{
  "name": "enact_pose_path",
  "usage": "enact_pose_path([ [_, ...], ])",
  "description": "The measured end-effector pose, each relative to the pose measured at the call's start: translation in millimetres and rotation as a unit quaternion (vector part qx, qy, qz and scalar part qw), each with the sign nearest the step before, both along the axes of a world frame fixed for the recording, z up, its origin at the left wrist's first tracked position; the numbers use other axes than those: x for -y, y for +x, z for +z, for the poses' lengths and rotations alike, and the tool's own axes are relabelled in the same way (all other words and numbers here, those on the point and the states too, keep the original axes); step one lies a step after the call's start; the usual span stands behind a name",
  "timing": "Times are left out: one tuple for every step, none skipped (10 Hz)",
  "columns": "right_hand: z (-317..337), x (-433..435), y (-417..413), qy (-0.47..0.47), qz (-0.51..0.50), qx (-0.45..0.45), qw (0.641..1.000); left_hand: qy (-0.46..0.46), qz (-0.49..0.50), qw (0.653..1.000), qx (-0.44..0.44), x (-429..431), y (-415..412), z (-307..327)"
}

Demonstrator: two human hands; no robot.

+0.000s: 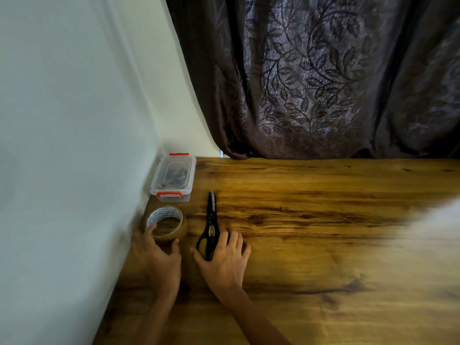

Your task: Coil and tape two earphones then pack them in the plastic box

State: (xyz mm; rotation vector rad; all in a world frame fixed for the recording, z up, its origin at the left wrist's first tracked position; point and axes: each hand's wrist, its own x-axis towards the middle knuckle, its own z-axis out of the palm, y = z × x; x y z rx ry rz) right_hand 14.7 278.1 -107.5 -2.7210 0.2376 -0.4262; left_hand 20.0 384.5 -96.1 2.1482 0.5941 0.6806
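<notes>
Wood-grain worktop (323, 220), room corner: pale wall (62, 145) at left, dark leaf-patterned curtain (311, 83) behind.
Plastic box (173, 177), lid on, red clips, against the wall.
Left hand (158, 257): fingers grip tape roll (179, 230).
Right hand (225, 260): fingers spread, loosely flat over scissors (211, 215) handles.

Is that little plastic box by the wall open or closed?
Closed. The plastic box has its clear lid seated flat on top, with red clips at both ends. Dark things show inside.
</notes>
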Motion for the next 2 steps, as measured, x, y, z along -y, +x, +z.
enact_pose_path([
  [2.2,12.2,0.3,0.020,0.003,0.016,1.000,0.092,0.003,0.995,0.035,12.5,-2.1,4.0],
  [6.2,29.7,0.7,0.044,0.005,0.032,0.999,0.126,-0.014,0.990,0.055,28.8,-0.3,7.0],
])
